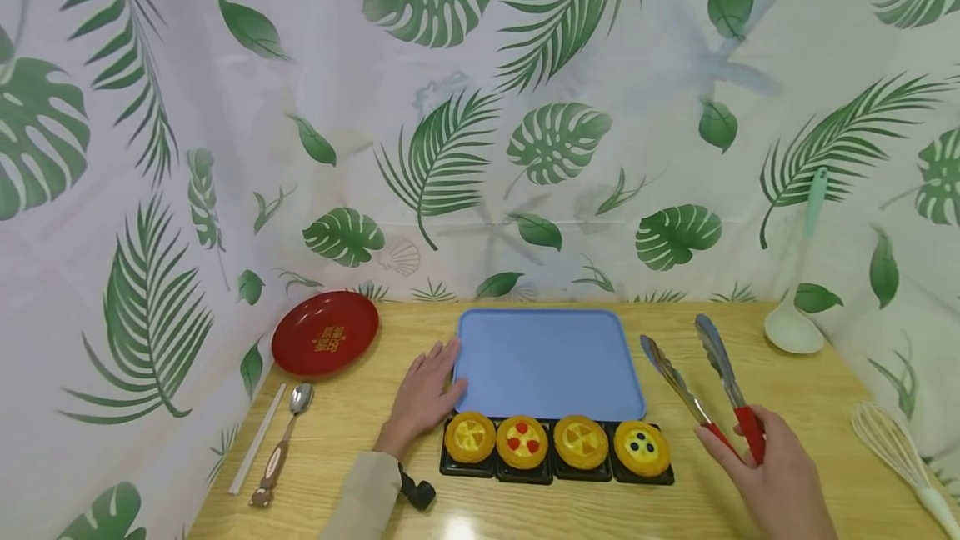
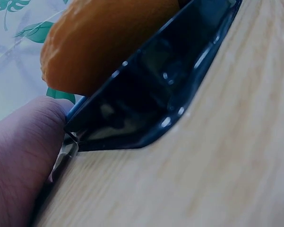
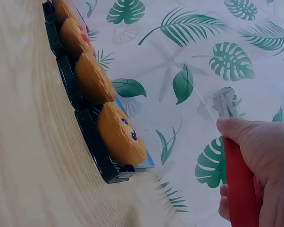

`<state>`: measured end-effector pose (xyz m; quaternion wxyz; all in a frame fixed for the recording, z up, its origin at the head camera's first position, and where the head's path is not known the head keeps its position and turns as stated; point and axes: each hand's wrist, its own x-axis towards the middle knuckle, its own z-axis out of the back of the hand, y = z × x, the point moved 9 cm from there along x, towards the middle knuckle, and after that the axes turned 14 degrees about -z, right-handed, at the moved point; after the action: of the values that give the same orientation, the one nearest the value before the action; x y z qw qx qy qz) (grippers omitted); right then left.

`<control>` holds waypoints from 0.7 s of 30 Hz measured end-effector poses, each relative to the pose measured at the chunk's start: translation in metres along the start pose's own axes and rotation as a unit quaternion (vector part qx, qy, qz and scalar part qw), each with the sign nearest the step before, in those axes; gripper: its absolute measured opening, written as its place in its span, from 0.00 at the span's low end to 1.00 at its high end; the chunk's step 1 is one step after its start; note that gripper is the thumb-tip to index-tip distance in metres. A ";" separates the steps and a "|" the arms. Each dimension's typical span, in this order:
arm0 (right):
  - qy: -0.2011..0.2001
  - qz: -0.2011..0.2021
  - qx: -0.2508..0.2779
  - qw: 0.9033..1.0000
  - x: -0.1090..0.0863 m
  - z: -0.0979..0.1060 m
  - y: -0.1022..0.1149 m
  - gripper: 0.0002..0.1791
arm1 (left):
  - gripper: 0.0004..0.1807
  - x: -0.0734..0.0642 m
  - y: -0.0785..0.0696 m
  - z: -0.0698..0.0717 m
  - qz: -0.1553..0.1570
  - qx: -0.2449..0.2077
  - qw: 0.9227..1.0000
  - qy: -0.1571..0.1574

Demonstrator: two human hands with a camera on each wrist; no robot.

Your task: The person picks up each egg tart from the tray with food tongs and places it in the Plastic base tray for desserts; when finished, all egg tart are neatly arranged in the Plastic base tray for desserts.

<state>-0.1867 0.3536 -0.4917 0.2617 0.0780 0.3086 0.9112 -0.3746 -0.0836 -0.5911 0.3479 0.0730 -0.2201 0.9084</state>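
My left hand (image 1: pixel 424 390) lies at the left edge of a blue tray (image 1: pixel 547 361), its extended fingers touching the rim. With my right hand (image 1: pixel 780 473) I hold tongs (image 1: pixel 722 361) by their red handles; the metal arms are spread apart with nothing between them. In front of the tray stands a row of egg tarts in black plastic holders, among them one with red hearts (image 1: pixel 522 442) and one with dark berries (image 1: pixel 642 448). The left wrist view shows the thumb (image 2: pixel 28 142) close beside a black holder (image 2: pixel 132 113).
To the left are a red plate (image 1: pixel 326 333), a spoon (image 1: pixel 281 444) with a bear-shaped handle end and a pale stick (image 1: pixel 257 438). At the right, a ladle (image 1: pixel 793 330) leans on the leaf-patterned curtain (image 1: pixel 555 140), and a whisk (image 1: pixel 896 448) lies near the table edge.
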 end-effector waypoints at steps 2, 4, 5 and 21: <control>-0.007 0.008 0.006 1.000 0.012 -0.002 0.001 0.46 | 0.39 0.001 -0.001 -0.001 0.002 0.005 1.000 -0.001; -0.008 0.009 0.011 1.000 0.023 -0.005 0.000 0.46 | 0.39 0.002 -0.002 -0.001 0.005 0.006 1.000 0.002; -0.007 0.007 0.011 1.000 0.029 -0.008 -0.001 0.47 | 0.39 0.002 -0.003 -0.001 0.004 0.006 1.000 0.001; 0.037 -0.081 -0.042 0.995 0.091 -0.043 -0.071 0.56 | 0.39 0.007 -0.016 -0.001 -0.006 0.008 1.000 -0.006</control>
<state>-0.2469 0.4265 -0.5708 0.3260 0.0080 0.2844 0.9016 -0.3696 -0.0685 -0.5840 0.3511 0.0822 -0.2145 0.9077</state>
